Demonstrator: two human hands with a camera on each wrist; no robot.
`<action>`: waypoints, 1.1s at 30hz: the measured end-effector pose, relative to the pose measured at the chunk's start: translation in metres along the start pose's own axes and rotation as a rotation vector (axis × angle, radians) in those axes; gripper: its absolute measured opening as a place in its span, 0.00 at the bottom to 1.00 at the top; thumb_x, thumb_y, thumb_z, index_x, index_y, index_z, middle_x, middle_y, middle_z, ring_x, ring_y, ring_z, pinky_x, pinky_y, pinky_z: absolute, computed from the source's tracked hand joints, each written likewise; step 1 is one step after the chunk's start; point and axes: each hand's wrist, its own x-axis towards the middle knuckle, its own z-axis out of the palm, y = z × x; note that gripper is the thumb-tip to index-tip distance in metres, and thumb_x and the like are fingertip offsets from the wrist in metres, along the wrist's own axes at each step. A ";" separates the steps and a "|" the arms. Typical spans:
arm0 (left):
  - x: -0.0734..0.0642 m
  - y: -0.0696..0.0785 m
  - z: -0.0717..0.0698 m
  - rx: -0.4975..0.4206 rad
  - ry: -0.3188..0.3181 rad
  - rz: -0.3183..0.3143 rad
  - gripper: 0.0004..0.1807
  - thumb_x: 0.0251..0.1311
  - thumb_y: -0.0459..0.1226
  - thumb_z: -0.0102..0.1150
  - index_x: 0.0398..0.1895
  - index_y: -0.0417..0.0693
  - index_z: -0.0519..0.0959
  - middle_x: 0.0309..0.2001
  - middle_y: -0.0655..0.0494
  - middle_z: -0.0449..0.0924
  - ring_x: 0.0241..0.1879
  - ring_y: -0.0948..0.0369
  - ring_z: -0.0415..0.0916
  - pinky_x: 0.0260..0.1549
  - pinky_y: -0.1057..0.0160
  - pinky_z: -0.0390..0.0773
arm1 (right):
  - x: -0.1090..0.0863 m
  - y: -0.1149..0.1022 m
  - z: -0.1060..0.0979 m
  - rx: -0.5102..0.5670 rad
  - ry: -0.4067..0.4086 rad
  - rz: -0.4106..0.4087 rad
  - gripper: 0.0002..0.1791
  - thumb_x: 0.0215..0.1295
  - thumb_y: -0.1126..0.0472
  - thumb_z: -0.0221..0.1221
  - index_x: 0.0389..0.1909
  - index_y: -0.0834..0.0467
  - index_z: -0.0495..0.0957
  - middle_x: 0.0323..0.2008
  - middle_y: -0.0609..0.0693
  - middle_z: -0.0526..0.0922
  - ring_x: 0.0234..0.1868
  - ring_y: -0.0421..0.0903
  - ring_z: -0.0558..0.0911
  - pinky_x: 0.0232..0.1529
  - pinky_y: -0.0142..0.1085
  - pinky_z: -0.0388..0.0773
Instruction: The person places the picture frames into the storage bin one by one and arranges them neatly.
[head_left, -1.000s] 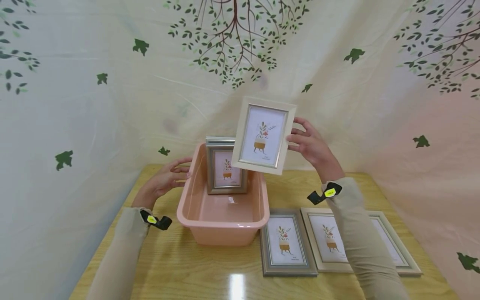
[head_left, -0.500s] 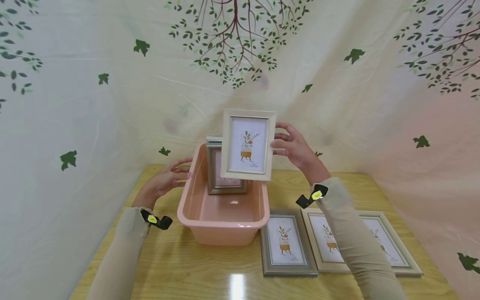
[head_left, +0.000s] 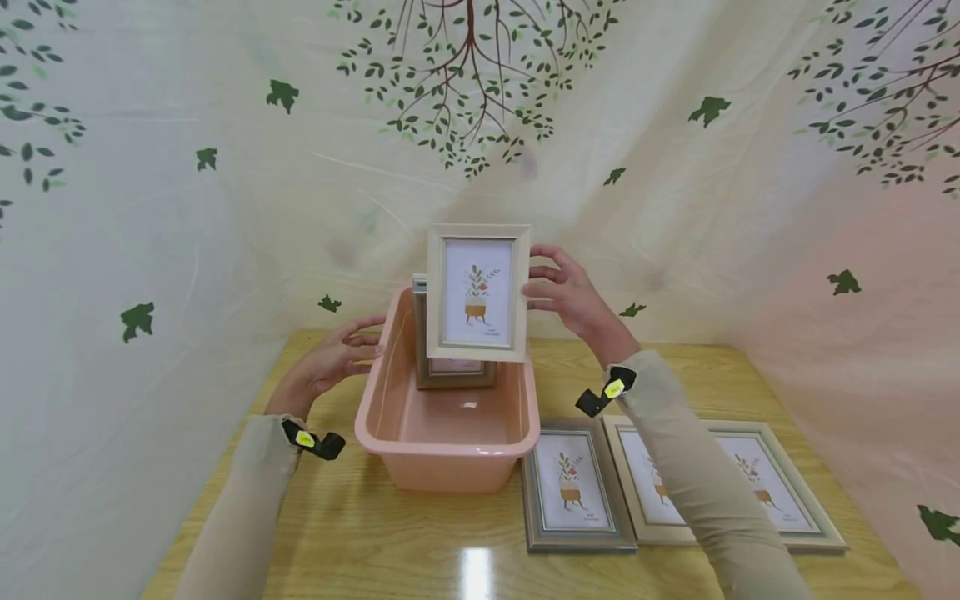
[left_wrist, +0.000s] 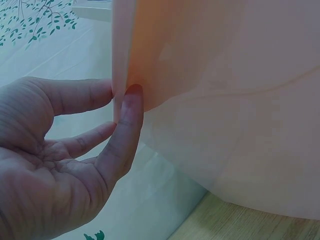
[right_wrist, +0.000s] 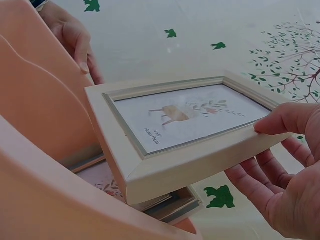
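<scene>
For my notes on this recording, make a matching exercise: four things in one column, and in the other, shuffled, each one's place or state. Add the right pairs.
Column one
1. Left hand
2. Right hand
3. Pink plastic basin
4. Grey picture frame lying face up

Column two
A. Has picture frames inside it
B. Rests between the basin and a flat cream picture frame
C. Grips the edge of a raised cream picture frame
D. Pinches the basin's rim

Right pairs: 1-D, 2-C, 3-A, 4-B
</scene>
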 end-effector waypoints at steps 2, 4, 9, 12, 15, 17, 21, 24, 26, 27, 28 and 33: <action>-0.001 0.000 0.000 0.000 0.000 0.000 0.39 0.74 0.33 0.55 0.82 0.47 0.50 0.69 0.34 0.63 0.49 0.68 0.80 0.48 0.67 0.84 | 0.001 0.002 0.002 -0.002 0.000 0.000 0.28 0.68 0.75 0.58 0.66 0.53 0.67 0.52 0.52 0.78 0.52 0.46 0.80 0.43 0.36 0.87; -0.001 0.000 0.000 -0.001 -0.001 -0.001 0.39 0.74 0.32 0.55 0.82 0.47 0.50 0.68 0.35 0.64 0.49 0.68 0.80 0.48 0.66 0.84 | 0.003 0.004 0.004 -0.010 0.002 0.008 0.28 0.68 0.76 0.58 0.66 0.53 0.67 0.51 0.52 0.79 0.52 0.46 0.81 0.43 0.36 0.87; -0.001 0.001 0.000 -0.009 -0.006 -0.002 0.39 0.74 0.31 0.54 0.82 0.46 0.49 0.62 0.44 0.69 0.49 0.68 0.80 0.48 0.66 0.84 | 0.005 0.011 0.007 -0.033 -0.001 0.032 0.30 0.67 0.76 0.59 0.67 0.55 0.66 0.51 0.53 0.79 0.50 0.45 0.81 0.42 0.35 0.87; -0.001 0.002 0.000 -0.011 -0.008 -0.001 0.39 0.74 0.31 0.54 0.82 0.46 0.49 0.60 0.48 0.71 0.49 0.69 0.80 0.48 0.67 0.84 | 0.004 0.014 0.008 -0.051 -0.006 0.032 0.31 0.67 0.75 0.59 0.68 0.57 0.65 0.53 0.56 0.77 0.51 0.46 0.80 0.43 0.36 0.86; -0.002 0.002 0.000 -0.008 -0.006 -0.002 0.39 0.74 0.31 0.54 0.82 0.46 0.49 0.60 0.47 0.70 0.49 0.69 0.80 0.48 0.67 0.83 | 0.004 0.016 0.009 -0.060 -0.004 0.034 0.31 0.67 0.74 0.60 0.69 0.58 0.64 0.55 0.58 0.77 0.53 0.47 0.79 0.44 0.36 0.86; -0.002 0.002 0.000 -0.005 -0.003 -0.005 0.39 0.74 0.32 0.54 0.82 0.46 0.49 0.62 0.45 0.69 0.49 0.68 0.80 0.48 0.67 0.83 | 0.004 0.018 0.009 -0.057 -0.002 0.034 0.31 0.67 0.74 0.60 0.69 0.58 0.64 0.55 0.58 0.76 0.53 0.47 0.79 0.44 0.36 0.86; -0.001 0.002 0.000 0.006 0.001 -0.010 0.39 0.73 0.32 0.55 0.82 0.47 0.49 0.66 0.39 0.67 0.50 0.68 0.80 0.49 0.66 0.83 | 0.004 0.023 0.007 -0.046 0.004 0.031 0.30 0.67 0.74 0.59 0.68 0.57 0.64 0.55 0.58 0.76 0.53 0.47 0.79 0.44 0.36 0.86; -0.001 0.002 0.000 0.006 0.001 -0.010 0.39 0.73 0.32 0.55 0.82 0.46 0.49 0.68 0.35 0.64 0.49 0.68 0.80 0.49 0.66 0.83 | 0.004 0.026 0.006 -0.033 0.011 0.031 0.30 0.67 0.75 0.59 0.67 0.55 0.65 0.55 0.58 0.76 0.52 0.47 0.80 0.44 0.36 0.87; -0.001 0.002 0.000 0.002 0.002 -0.010 0.39 0.73 0.32 0.55 0.82 0.46 0.49 0.69 0.34 0.63 0.49 0.69 0.80 0.48 0.67 0.84 | 0.005 0.028 0.006 -0.033 0.010 0.034 0.29 0.67 0.75 0.59 0.66 0.55 0.66 0.55 0.58 0.77 0.51 0.46 0.81 0.44 0.36 0.87; -0.001 0.003 0.000 0.000 0.001 -0.009 0.39 0.73 0.32 0.55 0.82 0.46 0.49 0.69 0.34 0.63 0.49 0.69 0.80 0.48 0.67 0.84 | 0.005 0.029 0.006 -0.032 0.011 0.036 0.29 0.67 0.75 0.60 0.65 0.54 0.66 0.54 0.58 0.77 0.50 0.46 0.81 0.44 0.36 0.87; -0.001 0.003 0.000 -0.004 0.000 -0.009 0.39 0.74 0.32 0.54 0.82 0.46 0.49 0.69 0.35 0.63 0.49 0.69 0.80 0.48 0.67 0.84 | 0.005 0.031 0.005 -0.031 0.009 0.037 0.29 0.67 0.75 0.60 0.65 0.54 0.67 0.54 0.57 0.77 0.50 0.46 0.81 0.44 0.36 0.87; -0.001 0.002 0.000 -0.013 -0.010 -0.008 0.39 0.74 0.31 0.54 0.82 0.45 0.48 0.67 0.39 0.66 0.49 0.69 0.80 0.48 0.67 0.83 | 0.005 0.036 0.006 -0.057 -0.014 0.034 0.29 0.66 0.75 0.60 0.65 0.54 0.66 0.52 0.55 0.78 0.51 0.48 0.80 0.44 0.35 0.86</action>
